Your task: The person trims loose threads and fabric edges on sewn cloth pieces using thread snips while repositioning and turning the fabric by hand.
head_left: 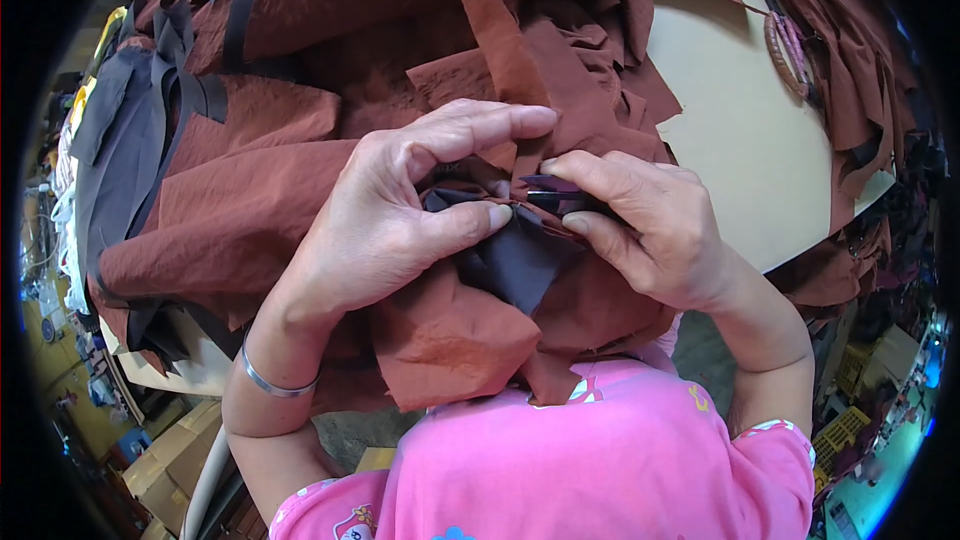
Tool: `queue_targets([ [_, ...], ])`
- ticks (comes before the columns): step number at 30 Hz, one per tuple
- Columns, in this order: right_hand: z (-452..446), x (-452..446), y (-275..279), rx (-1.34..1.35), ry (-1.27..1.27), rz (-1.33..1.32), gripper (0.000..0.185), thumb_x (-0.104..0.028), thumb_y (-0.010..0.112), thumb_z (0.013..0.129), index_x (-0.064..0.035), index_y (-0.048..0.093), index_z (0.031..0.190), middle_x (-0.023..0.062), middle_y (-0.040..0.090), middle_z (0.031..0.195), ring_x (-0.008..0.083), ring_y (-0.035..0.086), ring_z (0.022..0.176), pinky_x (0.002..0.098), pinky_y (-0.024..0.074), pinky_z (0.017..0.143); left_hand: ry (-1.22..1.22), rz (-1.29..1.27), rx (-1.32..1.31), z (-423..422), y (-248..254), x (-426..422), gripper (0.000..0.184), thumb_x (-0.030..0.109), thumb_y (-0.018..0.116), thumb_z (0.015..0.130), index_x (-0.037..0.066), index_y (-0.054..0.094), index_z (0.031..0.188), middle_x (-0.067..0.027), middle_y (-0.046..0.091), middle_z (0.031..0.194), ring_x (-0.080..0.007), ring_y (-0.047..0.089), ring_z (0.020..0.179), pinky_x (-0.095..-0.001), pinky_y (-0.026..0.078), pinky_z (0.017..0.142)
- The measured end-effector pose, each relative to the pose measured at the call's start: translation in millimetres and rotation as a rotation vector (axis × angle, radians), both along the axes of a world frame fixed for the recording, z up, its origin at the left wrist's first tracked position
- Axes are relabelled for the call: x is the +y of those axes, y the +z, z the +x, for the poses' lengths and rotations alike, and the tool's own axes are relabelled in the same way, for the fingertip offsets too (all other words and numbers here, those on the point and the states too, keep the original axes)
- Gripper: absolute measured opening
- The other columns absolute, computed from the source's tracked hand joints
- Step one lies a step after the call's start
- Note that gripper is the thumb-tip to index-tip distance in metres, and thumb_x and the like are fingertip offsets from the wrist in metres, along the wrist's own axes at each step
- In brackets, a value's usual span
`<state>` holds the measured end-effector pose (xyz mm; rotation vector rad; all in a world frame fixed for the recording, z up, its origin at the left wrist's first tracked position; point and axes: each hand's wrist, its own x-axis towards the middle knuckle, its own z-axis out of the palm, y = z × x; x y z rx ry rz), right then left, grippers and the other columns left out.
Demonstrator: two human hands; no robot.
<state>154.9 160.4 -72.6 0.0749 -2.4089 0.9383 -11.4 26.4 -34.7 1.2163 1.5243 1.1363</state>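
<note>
Rust-brown fabric [455, 340] with a dark lining piece [520, 265] is bunched up in front of my chest. My left hand [400, 200] has its thumb pressed on the fabric's edge, with the index finger raised above it. Close by on the right, my right hand [640, 220] pinches a small dark tool [560, 200] between thumb and fingers, its tip at the fabric edge beside my left thumb. The tool's exact kind is hard to make out. My left hand's lower fingers are partly hidden behind the cloth.
More rust-brown fabric [240, 200] is heaped over a pale table [745, 140]. Dark strips [135, 140] hang at the left. A bundle of cords [787, 55] lies at the upper right. Cardboard boxes [175, 460] stand below left, and yellow crates [840, 440] below right.
</note>
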Motion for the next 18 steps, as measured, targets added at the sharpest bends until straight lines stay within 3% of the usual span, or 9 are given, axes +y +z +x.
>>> queue_targets([
  [2,-0.1,0.7,0.7,-0.012,0.021,-0.035,0.04,0.0,0.065,0.067,0.0001,0.057,0.106,0.0085,0.055,0.069,0.0211,0.052,0.051,0.0306,0.0387,0.045,0.017,-0.039,-0.041,1.3,1.0,0.0,0.052,0.003,0.066,0.068,0.0,0.054,0.118,-0.0041,0.053,0.113,-0.009,0.048,0.093,-0.0229,0.037,0.086],
  [7,7.0,8.6,11.1,-0.096,0.008,0.251,0.043,0.0,0.066,0.065,0.0,0.057,0.106,0.0056,0.054,0.064,0.0175,0.051,0.05,0.0292,0.0369,0.044,0.015,-0.082,-0.08,3.3,3.4,0.7,0.052,0.004,0.066,0.068,0.0,0.054,0.118,-0.0048,0.053,0.114,-0.0101,0.049,0.097,-0.0231,0.037,0.088],
  [13,4.5,9.2,7.5,0.001,0.015,0.334,0.046,0.0,0.066,0.059,-0.001,0.06,0.105,0.0037,0.053,0.065,0.014,0.046,0.047,0.0272,0.0344,0.043,-0.008,-0.046,-0.036,2.5,0.5,0.2,0.052,0.002,0.065,0.068,0.0,0.053,0.119,-0.0043,0.052,0.116,-0.0091,0.049,0.099,-0.0219,0.039,0.086],
  [18,8.9,3.8,16.5,0.044,-0.063,0.733,0.04,-0.006,0.062,0.063,-0.0045,0.063,0.104,0.0028,0.051,0.069,0.0104,0.04,0.048,0.0242,0.0312,0.044,0.021,-0.092,-0.1,4.5,3.4,0.8,0.052,0.0,0.064,0.069,0.0,0.052,0.12,-0.0032,0.051,0.117,-0.0069,0.05,0.094,-0.0207,0.041,0.083],
])
